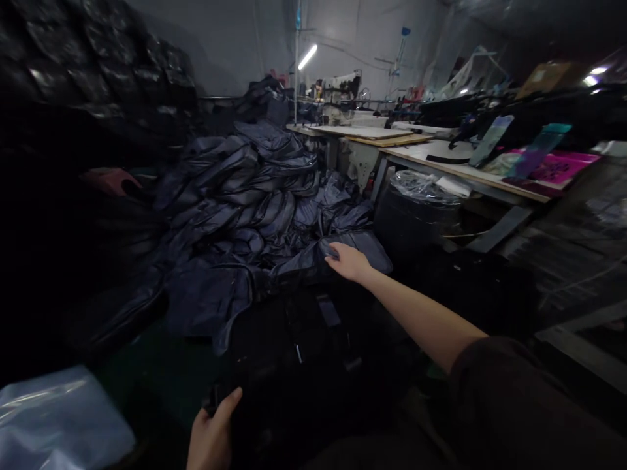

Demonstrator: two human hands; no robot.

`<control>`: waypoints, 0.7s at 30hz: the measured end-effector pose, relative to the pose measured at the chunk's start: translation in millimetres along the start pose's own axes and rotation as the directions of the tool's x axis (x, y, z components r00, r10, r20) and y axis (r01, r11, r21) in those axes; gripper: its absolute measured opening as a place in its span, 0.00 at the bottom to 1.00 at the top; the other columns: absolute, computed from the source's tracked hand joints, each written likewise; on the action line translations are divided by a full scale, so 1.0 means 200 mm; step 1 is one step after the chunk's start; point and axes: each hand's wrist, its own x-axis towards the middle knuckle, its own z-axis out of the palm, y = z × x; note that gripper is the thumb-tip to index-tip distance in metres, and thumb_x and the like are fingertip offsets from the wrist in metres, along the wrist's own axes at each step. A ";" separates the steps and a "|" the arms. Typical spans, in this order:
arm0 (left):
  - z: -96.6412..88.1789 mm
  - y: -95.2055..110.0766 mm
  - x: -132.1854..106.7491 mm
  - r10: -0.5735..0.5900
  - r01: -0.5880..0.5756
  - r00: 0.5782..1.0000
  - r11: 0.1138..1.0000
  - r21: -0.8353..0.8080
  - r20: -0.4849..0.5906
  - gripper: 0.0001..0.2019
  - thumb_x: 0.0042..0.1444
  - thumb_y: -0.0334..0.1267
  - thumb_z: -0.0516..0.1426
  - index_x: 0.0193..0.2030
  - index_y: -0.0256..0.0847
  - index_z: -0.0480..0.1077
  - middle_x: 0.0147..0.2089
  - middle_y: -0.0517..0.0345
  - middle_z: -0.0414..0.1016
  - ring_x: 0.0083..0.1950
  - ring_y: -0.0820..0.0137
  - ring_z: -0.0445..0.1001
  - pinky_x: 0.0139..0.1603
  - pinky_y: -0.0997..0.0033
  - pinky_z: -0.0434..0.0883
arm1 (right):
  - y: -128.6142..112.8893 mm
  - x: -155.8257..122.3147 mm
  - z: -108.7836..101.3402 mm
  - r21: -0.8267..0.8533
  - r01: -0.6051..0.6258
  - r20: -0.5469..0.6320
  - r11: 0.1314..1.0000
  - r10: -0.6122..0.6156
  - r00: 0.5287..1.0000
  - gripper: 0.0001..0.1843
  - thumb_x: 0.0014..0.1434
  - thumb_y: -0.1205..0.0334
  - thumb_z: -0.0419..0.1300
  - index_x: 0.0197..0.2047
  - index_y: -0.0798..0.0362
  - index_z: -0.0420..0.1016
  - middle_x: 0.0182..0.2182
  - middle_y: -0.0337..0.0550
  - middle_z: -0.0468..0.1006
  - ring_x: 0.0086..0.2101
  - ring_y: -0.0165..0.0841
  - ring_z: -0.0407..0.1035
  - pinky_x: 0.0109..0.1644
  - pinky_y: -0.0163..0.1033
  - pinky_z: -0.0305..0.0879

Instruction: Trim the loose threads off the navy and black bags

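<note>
A black bag (274, 333) lies in front of me, with a small grey patch and a pale zip pull on its upper side. My left hand (210, 431) grips its near left edge, the thumb on top and the fingers hidden below. Farther out, my right hand (349, 262) reaches across, fingers curled on a dark blue-grey bag (369, 247) at the front of a large heap. Just left of it, another blue-grey bag (208, 294) lies against the far side of the black one.
A tall heap of blue-grey bags (240, 170) rises ahead. Wrapped black stacks (88, 65) stand at the left. To the right are a worktable (450, 156) with a sewing machine (337, 101) behind, and a black bin (411, 215). Clear plastic (59, 418) lies lower left.
</note>
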 end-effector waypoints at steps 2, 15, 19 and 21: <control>-0.01 -0.01 -0.05 -0.102 0.102 0.992 0.995 -0.013 -0.068 0.20 0.41 0.48 0.64 0.37 0.35 0.72 0.31 0.48 0.78 0.31 0.55 0.77 0.28 0.60 0.74 | 0.02 0.10 0.04 0.016 -0.086 0.049 0.996 0.085 0.995 0.25 0.56 0.48 0.56 0.49 0.58 0.70 0.48 0.58 0.74 0.47 0.46 0.68 0.47 0.44 0.63; -0.17 -0.04 -0.03 -0.018 0.030 0.995 0.993 0.117 -0.101 0.22 0.40 0.52 0.63 0.35 0.36 0.72 0.32 0.50 0.77 0.36 0.55 0.76 0.33 0.64 0.73 | 0.16 -0.12 -0.09 0.695 -0.025 0.050 0.718 -0.013 0.999 0.31 0.47 0.30 0.53 0.40 0.48 0.70 0.33 0.42 0.78 0.35 0.36 0.74 0.42 0.42 0.69; -0.17 -0.02 -0.02 0.073 -0.072 0.997 0.997 0.014 -0.018 0.31 0.39 0.49 0.63 0.53 0.44 0.67 0.45 0.53 0.76 0.45 0.58 0.75 0.40 0.66 0.74 | 0.20 -0.22 -0.04 0.805 -0.126 0.211 0.579 -0.081 0.974 0.28 0.43 0.35 0.61 0.38 0.49 0.71 0.31 0.40 0.77 0.32 0.34 0.73 0.41 0.41 0.68; -0.17 -0.02 -0.02 0.059 -0.059 0.998 0.998 -0.006 0.015 0.33 0.39 0.49 0.64 0.55 0.44 0.66 0.44 0.53 0.76 0.45 0.57 0.75 0.41 0.65 0.74 | 0.16 -0.22 0.06 0.751 -0.202 0.339 0.629 -0.105 0.935 0.26 0.42 0.41 0.66 0.37 0.52 0.73 0.29 0.40 0.77 0.29 0.33 0.72 0.38 0.40 0.67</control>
